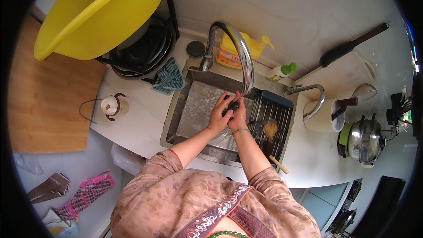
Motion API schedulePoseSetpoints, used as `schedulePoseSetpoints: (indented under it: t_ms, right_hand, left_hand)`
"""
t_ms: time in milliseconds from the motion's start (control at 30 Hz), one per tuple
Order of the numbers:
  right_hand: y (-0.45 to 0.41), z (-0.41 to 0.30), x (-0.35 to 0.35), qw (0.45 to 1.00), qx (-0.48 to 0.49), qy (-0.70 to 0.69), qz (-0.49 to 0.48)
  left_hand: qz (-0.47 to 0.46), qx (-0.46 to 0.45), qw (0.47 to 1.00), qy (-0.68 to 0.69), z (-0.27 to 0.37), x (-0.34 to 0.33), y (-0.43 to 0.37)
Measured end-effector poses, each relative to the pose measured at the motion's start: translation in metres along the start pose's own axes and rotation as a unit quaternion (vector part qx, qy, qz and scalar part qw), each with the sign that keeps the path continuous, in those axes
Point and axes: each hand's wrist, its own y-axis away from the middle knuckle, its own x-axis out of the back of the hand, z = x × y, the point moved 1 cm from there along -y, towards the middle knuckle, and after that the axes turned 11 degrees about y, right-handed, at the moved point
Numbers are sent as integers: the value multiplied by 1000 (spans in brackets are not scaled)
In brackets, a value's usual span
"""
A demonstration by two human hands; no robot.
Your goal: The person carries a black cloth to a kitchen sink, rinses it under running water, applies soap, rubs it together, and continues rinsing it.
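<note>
Under the spout of a curved chrome faucet (246,69), both my hands hold a small dark object (233,106), its kind hidden by my fingers. My left hand (218,115) wraps it from the left, thumb across its near side. My right hand (239,114), with a bracelet at the wrist, cups it from the right. Water runs onto the fingers and the object. Below them is a stainless steel sink (195,115) with a wet bottom. On its right side sits a draining rack (256,119), carrying a tan scrubber (270,129) and a wooden-handled brush (278,164).
A yellow plastic basin (109,16) leans over stacked pans at upper left. Behind the sink stand a yellow pump bottle (238,51) and a second, smaller faucet (310,89). A two-handled cup (114,106) and striped cloth (169,77) lie left; a steel pot (365,140) is right.
</note>
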Motion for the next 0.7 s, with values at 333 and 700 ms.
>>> schedulePoseSetpoints:
  t_ms: [333, 700]
  right_hand:
    - [-51, 35, 54, 992, -7, 60, -109]
    - [-59, 36, 41, 976, 41, 176, 124]
  left_hand:
    - [-36, -21, 990, -134, -10, -8, -28]
    - [112, 182, 972, 102, -41, -17, -39]
